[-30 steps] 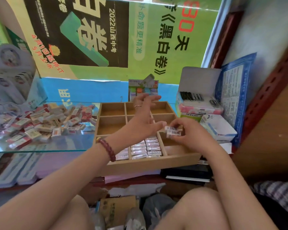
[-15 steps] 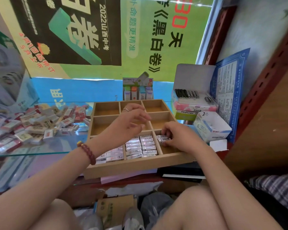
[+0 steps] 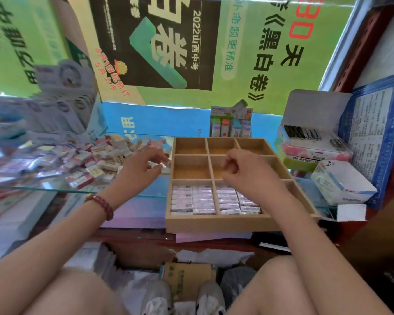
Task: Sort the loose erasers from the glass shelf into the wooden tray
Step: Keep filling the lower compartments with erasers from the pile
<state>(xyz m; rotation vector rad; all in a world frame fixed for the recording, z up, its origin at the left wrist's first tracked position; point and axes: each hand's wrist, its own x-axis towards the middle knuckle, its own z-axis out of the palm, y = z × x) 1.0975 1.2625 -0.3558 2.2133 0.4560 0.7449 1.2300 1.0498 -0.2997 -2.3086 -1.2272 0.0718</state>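
Green poster [image 3: 271, 53] reads "黑白卷"; left hand [image 3: 141, 169] seemingly pinches an eraser [image 3: 165, 170].
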